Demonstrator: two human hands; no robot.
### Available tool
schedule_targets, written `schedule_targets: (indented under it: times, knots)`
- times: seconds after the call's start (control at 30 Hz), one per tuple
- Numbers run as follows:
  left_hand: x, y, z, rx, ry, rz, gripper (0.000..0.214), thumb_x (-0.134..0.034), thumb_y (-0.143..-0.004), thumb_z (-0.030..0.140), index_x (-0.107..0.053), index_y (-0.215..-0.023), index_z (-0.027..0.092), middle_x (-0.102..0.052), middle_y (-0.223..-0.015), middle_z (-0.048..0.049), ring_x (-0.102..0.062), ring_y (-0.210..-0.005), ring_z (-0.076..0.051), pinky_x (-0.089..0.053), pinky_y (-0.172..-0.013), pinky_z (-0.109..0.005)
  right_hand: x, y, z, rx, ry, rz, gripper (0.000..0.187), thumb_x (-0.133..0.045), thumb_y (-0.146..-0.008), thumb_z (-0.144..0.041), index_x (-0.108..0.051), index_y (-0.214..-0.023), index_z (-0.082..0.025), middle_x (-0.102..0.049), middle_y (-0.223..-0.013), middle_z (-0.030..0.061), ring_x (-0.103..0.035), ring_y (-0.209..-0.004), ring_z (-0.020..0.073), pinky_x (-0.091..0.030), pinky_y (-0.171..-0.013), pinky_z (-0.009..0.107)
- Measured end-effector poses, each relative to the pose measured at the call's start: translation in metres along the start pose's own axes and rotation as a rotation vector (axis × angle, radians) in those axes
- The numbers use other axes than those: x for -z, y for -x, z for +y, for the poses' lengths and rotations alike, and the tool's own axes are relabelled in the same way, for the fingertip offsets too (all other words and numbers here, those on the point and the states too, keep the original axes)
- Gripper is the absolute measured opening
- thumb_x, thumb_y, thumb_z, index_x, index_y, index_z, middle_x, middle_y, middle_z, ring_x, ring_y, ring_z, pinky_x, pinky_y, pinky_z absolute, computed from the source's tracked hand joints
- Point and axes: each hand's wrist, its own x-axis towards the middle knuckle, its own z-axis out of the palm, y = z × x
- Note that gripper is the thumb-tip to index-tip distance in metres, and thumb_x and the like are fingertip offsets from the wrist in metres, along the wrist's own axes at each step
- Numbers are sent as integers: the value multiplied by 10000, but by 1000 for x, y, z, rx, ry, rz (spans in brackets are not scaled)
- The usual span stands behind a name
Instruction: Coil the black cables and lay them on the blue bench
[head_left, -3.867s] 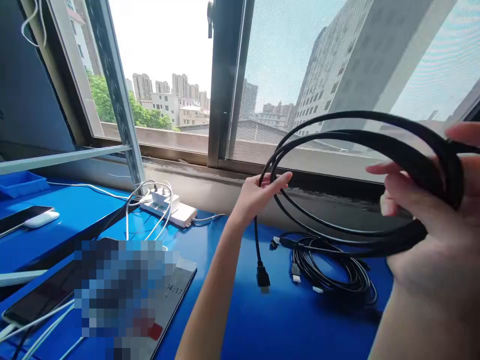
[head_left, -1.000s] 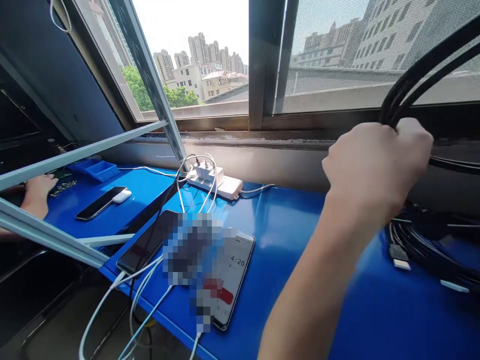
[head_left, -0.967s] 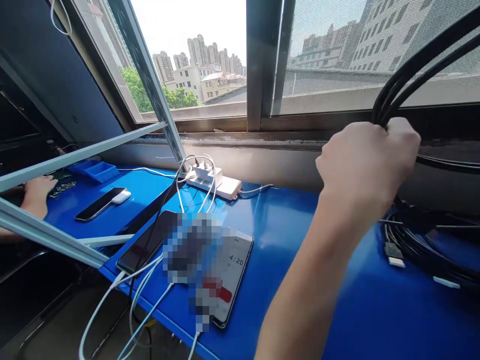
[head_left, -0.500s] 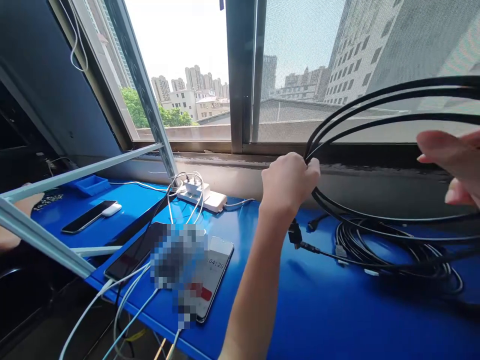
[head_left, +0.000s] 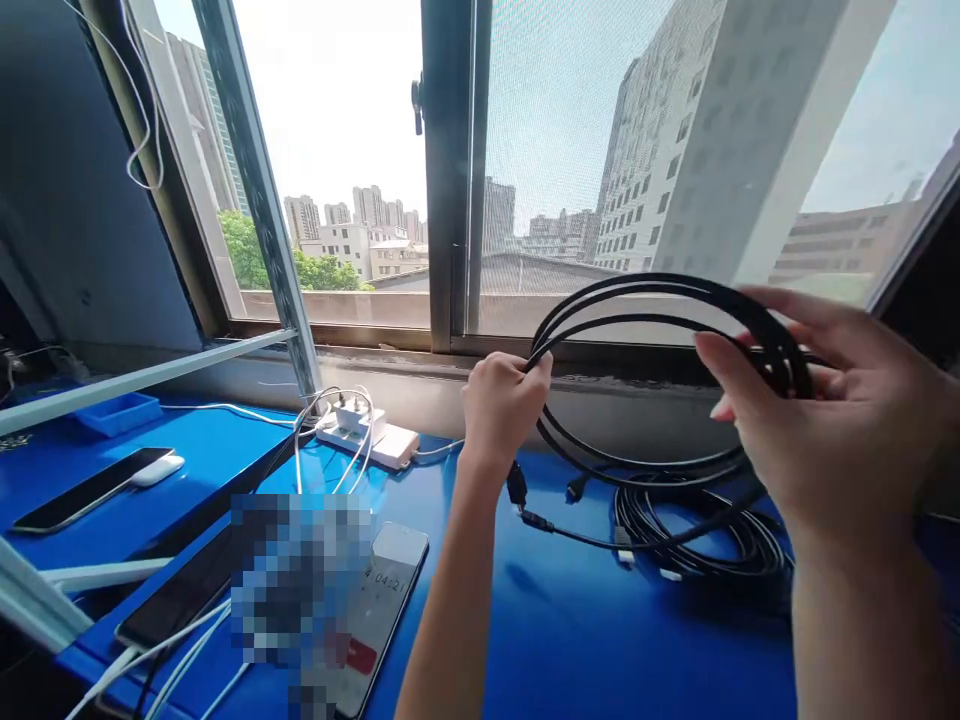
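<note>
A: With the held coil as our dial, how do our hands stand?
B: Our right hand cradles the black cable coil at 3 o'clock, thumb extended; our left hand is clenched around its 9 o'clock side. We hold it above the blue tabletop.
A: Which faults should we guard against?
B: If our right grip slackens, loops may spring apart. The black plugs hanging at 8 o'clock could snag the second cable coil, at 6 o'clock, through careless lowering. Farther off, toward 9 o'clock, a swung plug might strike the white power strip.
</note>
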Motion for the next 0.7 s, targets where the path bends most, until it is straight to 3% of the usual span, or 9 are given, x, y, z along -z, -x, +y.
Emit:
schedule_targets:
  times: [0.17,0.33,0.57,0.7]
  knots:
    - [-5,-6,0,25,292,-58,459,-429,-740,392,-247,-367,195,-261,-336,44,-277,-337,-58,-228,-418,-221,-5,-4,5,-108,23,-237,534,-586,-640,-681,-612,-790,-168,-560,-477,-21,-439,-260,97,-356,-322,219]
    - [-8,-2,9,-27,377,-92,471,-411,-708,488,-262,-366,200,-271,-321,36,-265,-332,-59,-211,-390,-219,-1,-4,6,-128,-32,-246,556,-477,-741,-673,-474,-481,-182,-433,-328,-27,-426,-261,84,-331,-310,179]
    - [-29,3,10,19,270,-92,440,-392,-762,434,-344,-394,197,-331,-373,23,-341,-382,-90,-260,-445,-224,14,-7,-4,-374,-310,-317,513,-660,-574,-636,-485,-420,-179,-360,-264,-34,-282,-193,64,-183,-213,176]
    - [-35,12,11,115,49,-262,436,-393,-798,438,-484,-443,202,-466,-421,-11,-441,-433,-139,-341,-525,-253,23,-9,-11,-555,-314,-256,443,-789,-400,-507,-490,-343,-185,-307,-244,-33,-257,-183,61,-156,-187,169]
